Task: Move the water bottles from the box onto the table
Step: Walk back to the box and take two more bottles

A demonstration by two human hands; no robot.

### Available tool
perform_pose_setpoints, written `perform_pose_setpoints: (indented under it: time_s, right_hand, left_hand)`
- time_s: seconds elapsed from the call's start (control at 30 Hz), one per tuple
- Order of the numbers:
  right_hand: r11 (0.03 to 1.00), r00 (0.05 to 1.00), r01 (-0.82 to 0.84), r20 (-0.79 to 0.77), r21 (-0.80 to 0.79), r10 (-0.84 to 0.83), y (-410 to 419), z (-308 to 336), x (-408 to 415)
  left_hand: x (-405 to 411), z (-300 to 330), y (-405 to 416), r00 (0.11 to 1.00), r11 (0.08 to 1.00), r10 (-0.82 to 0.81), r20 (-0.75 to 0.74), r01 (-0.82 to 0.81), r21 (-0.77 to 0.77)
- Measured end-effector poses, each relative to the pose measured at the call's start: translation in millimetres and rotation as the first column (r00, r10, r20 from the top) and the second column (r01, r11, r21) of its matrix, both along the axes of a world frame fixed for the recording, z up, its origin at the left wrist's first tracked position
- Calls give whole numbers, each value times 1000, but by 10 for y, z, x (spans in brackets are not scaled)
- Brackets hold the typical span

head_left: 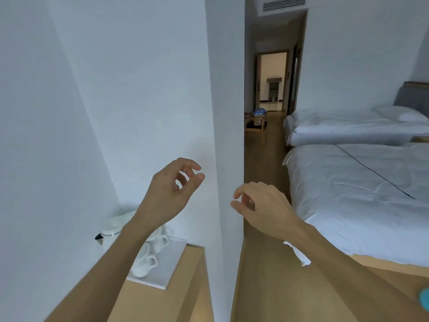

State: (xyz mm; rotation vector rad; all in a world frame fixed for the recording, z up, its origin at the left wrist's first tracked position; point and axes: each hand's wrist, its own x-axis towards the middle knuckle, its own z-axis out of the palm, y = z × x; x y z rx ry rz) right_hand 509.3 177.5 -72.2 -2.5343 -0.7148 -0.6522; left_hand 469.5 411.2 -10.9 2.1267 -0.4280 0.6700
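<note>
both of your hands are raised in front of you with nothing in them. your left hand (173, 189) floats before the white wall corner (226, 135), fingers loosely curled, thumb and forefinger apart. your right hand (262, 205) hangs just right of that corner, over the wooden floor (262, 287), its fingers bent and spread in the same relaxed way, gripping nothing. the two hands are near each other but apart.

below your left forearm a light wooden table (162, 305) stands tucked against the wall. on it lies a white tray (171, 263), holding white mugs (145, 266) set upside down with their handles to the right, and a white electric kettle (111, 231) just behind them, partly hidden by your arm.

to your right sit two beds with white bedding: the near bed (359, 205) has a thin dark cable (376, 173) lying across its cover, and the far bed (348, 129) carries a pillow (399, 113) at its head.

the water bottles and the box cannot be made out with any certainty. far down the corridor a wooden chair (255, 126) bears something blue, too small and blurred to name. a ceiling vent (284, 2) sits above the corridor.
</note>
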Motion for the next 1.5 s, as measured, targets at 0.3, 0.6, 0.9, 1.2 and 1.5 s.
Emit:
perform_pose_setpoints:
  time_s: [0.3, 0.6, 0.9, 1.2, 1.5]
  right_hand:
    - [974, 974, 227, 4, -16, -227, -972, 97, 882]
    - [919, 919, 394, -8, 26, -394, -1738, 156, 1911]
    - [896, 900, 436, -49, 82, -433, -2589, -101, 3267]
    - [947, 946, 315, -96, 63, -308, -3302, 42, 4988]
    - [975, 969, 219, -128, 35, -213, -3490, -8, 6729]
  left_hand:
    - [1526, -40, -1058, 980, 981, -194, 36, 193, 28]
    - [2978, 2, -1952, 947, 947, -319, 30, 320, -25]
    - [4292, -185, -2701, 943, 942, -333, -15, 331, -57]
    - [5756, 23, -3284, 981, 981, -191, -32, 190, -27]
    - [7187, 13, -3390, 994, 994, -111, -20, 111, -6]
